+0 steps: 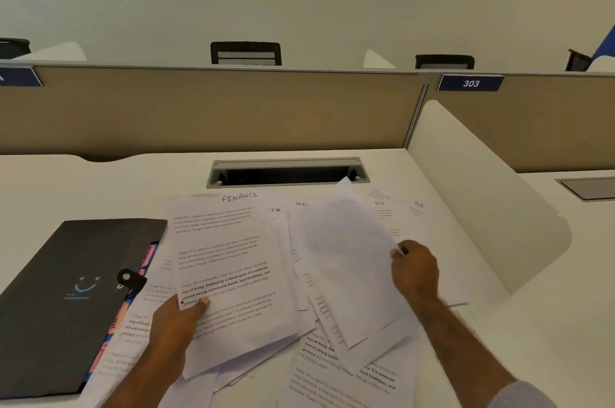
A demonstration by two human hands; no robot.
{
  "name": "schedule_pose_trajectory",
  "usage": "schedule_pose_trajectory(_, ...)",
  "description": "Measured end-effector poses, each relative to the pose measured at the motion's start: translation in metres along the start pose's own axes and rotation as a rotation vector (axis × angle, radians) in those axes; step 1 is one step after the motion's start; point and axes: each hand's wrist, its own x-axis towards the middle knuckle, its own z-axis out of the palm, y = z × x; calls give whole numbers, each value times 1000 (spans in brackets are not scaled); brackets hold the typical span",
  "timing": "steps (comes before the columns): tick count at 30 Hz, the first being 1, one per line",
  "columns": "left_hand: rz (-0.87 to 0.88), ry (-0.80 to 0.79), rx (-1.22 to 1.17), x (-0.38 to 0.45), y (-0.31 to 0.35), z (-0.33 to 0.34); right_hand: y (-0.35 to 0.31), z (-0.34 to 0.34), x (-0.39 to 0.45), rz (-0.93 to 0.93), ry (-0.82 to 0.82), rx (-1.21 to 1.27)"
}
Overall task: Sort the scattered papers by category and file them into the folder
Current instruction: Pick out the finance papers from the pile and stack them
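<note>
Presently: left hand pinching a FINANCE sheet, right hand gripping a blurred sheet above scattered papers on the surface, closed folder at left; risk: misfiling through unread headings.

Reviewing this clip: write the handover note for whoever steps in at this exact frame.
Left hand: pinches the sheet headed FINANCE at its lower left edge, thumb on top.
Right hand: grips a blurred sheet, lifted off the pile; heading unreadable.
Folder: dark, on the desk at left, clasp closed, coloured tabs at its right edge, loose papers partly beneath it.
Two HR sheets lie at the far right.
Done: nothing visibly sorted or filed.
Left: most papers lie overlapping, mixed; sort by heading, open the folder, file each group.
</note>
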Motion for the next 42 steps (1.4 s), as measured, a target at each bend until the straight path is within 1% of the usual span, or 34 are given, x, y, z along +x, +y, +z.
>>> schedule_pose_trajectory(2, 5, -1, 4, -1, 1, 1, -1, -11, 7, -42, 86, -5)
schedule_pose_trajectory(5, 6, -9, 1, 0, 2, 3, -15, -29, 12, -155, 259, -18)
schedule_pose_trajectory(8, 14, -12, 7, -1, 2, 6, -32, -42, 14, -271, 389, 4)
schedule_pose_trajectory(9, 23, -16, 11, -1, 2, 7, -37, -45, 14, -321, 432, -3)
schedule_pose_trajectory(11, 46, -25, 24, -1, 1, 8, -47, -48, 9, -478, 493, -67)
schedule_pose_trajectory(13, 58, -30, 35, -1, 1, 9, -53, -41, -2, -665, 476, -193)
schedule_pose_trajectory(14, 64, -31, 37, -1, 1, 10, -52, -31, -9, -736, 424, -274)
schedule_pose_trajectory(16, 67, -31, 33, -1, 0, 12, -44, -6, -25, -785, 262, -414)
schedule_pose_trajectory(20, 56, -30, 25, -4, -1, 14, -11, 38, -52, -722, -34, -517)
schedule_pose_trajectory(23, 45, -29, 19, -4, -3, 14, 3, 48, -66, -634, -234, -547)
schedule_pose_trajectory(26, 28, -23, 14, -4, -4, 13, 9, 51, -62, -513, -399, -421)
schedule_pose_trajectory(27, 22, -22, 11, -4, -4, 13, 10, 49, -58, -471, -409, -352)
schedule_pose_trajectory(29, 16, -18, 7, -5, -5, 14, 11, 41, -44, -382, -376, -228)
schedule_pose_trajectory(32, 17, -16, 8, -6, -5, 14, 21, 30, -18, -221, -302, -188)
schedule_pose_trajectory(34, 20, -12, 13, -7, -5, 15, 31, 23, -1, -131, -253, -248)
schedule_pose_trajectory(35, 22, -11, 16, -8, -6, 15, 35, 19, 5, -85, -258, -312)
schedule_pose_trajectory(38, 35, -12, 29, -8, -8, 14, 40, 14, 15, 54, -323, -465)
schedule_pose_trajectory(42, 28, -12, 10, -7, -8, 14, 38, 10, 22, 128, -358, -502)
